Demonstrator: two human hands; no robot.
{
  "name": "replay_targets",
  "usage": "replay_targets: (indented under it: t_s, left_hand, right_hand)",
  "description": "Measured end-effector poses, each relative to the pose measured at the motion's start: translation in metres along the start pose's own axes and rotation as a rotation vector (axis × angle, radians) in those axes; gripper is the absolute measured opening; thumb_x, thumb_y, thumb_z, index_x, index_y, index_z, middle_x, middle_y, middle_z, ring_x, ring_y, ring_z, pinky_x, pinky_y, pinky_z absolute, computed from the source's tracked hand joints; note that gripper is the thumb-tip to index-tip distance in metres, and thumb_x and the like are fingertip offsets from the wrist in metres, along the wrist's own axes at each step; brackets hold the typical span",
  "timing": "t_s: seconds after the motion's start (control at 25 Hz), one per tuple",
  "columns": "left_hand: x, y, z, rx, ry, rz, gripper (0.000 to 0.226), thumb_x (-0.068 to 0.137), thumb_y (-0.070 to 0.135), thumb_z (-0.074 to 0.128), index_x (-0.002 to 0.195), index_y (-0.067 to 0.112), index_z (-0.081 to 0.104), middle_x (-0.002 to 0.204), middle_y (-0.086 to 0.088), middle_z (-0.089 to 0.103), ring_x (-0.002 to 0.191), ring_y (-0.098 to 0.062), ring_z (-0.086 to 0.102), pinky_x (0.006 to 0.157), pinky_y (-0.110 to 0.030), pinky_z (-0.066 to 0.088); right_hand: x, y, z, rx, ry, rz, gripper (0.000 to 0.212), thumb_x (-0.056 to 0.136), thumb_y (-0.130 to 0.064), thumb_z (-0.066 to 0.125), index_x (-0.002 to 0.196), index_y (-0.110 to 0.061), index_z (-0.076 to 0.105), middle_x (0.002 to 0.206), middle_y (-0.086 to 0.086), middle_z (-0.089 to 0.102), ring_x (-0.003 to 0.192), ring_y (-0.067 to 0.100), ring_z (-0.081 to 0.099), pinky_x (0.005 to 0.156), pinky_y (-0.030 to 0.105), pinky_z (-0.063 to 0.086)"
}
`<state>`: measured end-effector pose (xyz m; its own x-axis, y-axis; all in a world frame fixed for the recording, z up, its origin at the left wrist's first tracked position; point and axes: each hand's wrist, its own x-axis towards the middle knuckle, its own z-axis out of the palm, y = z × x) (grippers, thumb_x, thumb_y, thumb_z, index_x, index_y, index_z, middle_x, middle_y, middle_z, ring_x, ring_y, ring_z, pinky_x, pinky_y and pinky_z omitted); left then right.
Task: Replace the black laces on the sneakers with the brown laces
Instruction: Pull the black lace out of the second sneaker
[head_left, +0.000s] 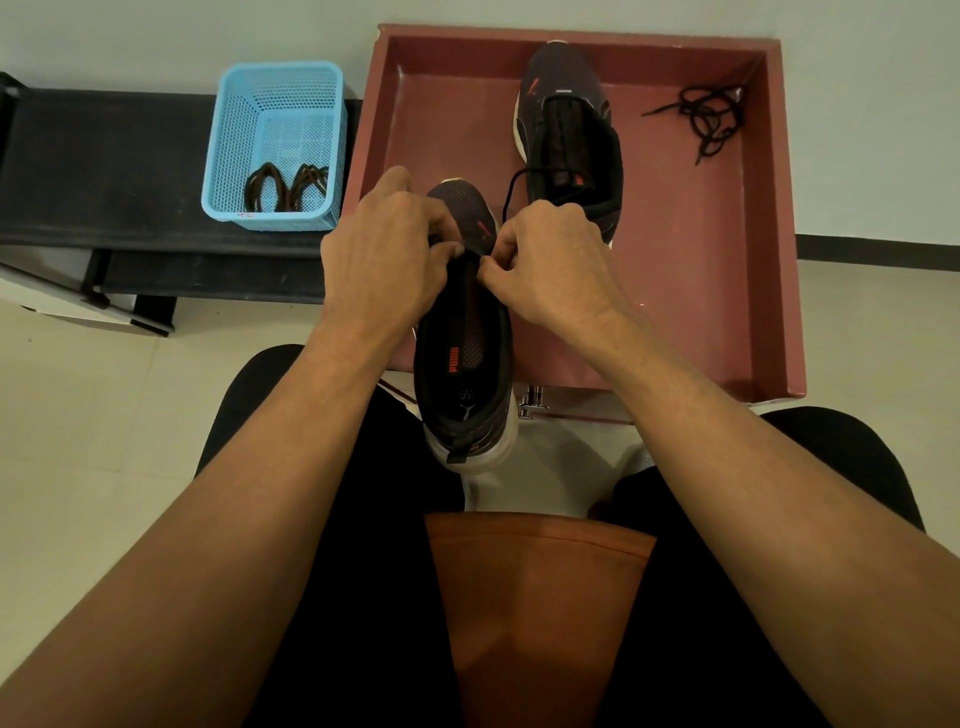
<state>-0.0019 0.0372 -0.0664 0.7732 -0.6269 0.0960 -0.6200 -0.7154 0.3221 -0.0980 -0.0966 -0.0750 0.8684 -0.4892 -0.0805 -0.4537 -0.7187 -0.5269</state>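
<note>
The near sneaker (462, 364), dark with an orange logo and a white sole, stands heel toward me on the near rim of the red-brown tray (769, 260). No lace shows in it. My left hand (384, 254) and my right hand (553, 260) curl over its upper from either side, fingertips pinching the edges at the top of the tongue. The far sneaker (566, 130) lies in the tray with its black lace (511, 192) still in and a loop hanging loose. A loose black lace (706, 117) sits in the tray's far right corner. The brown laces (285, 187) lie in the blue basket (228, 156).
The basket stands on a low black bench (104, 156) left of the tray, against a pale wall. My lap in dark shorts (363, 519) and an orange shirt hem fill the foreground. Pale floor tiles (78, 415) lie on both sides.
</note>
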Motion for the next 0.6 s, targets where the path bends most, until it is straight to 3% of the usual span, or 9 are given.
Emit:
replay_targets:
  t_s: [0.28, 0.36, 0.48, 0.6]
  left_hand:
    - [0.005, -0.029, -0.014, 0.023, 0.143, -0.379, 0.013, 0.096, 0.027, 0.065, 0.108, 0.02, 0.067, 0.122, -0.003, 0.058, 0.108, -0.029, 0.063, 0.083, -0.047, 0.048]
    - [0.004, -0.025, -0.013, -0.029, 0.102, -0.223, 0.021, 0.095, 0.027, 0.063, 0.116, 0.024, 0.067, 0.123, -0.001, 0.055, 0.107, -0.024, 0.061, 0.083, -0.044, 0.05]
    - [0.001, -0.009, -0.006, -0.076, -0.096, 0.112, 0.031, 0.093, 0.037, 0.07, 0.124, 0.039, 0.072, 0.123, 0.003, 0.052, 0.107, -0.018, 0.06, 0.08, -0.04, 0.052]
    - [0.001, -0.003, 0.0, -0.024, -0.105, 0.128, 0.028, 0.088, 0.043, 0.077, 0.117, 0.045, 0.075, 0.116, 0.008, 0.056, 0.104, -0.018, 0.061, 0.075, -0.04, 0.053]
  right_hand:
    - [-0.001, 0.0, -0.001, 0.007, 0.003, 0.006, 0.013, 0.091, -0.033, 0.074, 0.083, -0.024, 0.078, 0.076, -0.008, 0.071, 0.076, 0.013, 0.071, 0.074, 0.034, 0.062]
    - [-0.001, 0.0, -0.001, 0.006, -0.001, 0.005, 0.012, 0.091, -0.033, 0.073, 0.083, -0.024, 0.077, 0.075, -0.007, 0.07, 0.076, 0.014, 0.071, 0.073, 0.035, 0.062]
    - [0.0, 0.0, -0.001, 0.009, -0.01, 0.002, 0.013, 0.089, -0.036, 0.073, 0.083, -0.025, 0.077, 0.076, -0.005, 0.07, 0.077, 0.018, 0.071, 0.072, 0.039, 0.063]
    - [0.001, 0.001, -0.002, 0.014, -0.013, 0.008, 0.016, 0.089, -0.04, 0.074, 0.084, -0.026, 0.078, 0.078, -0.003, 0.071, 0.079, 0.02, 0.072, 0.073, 0.04, 0.063]
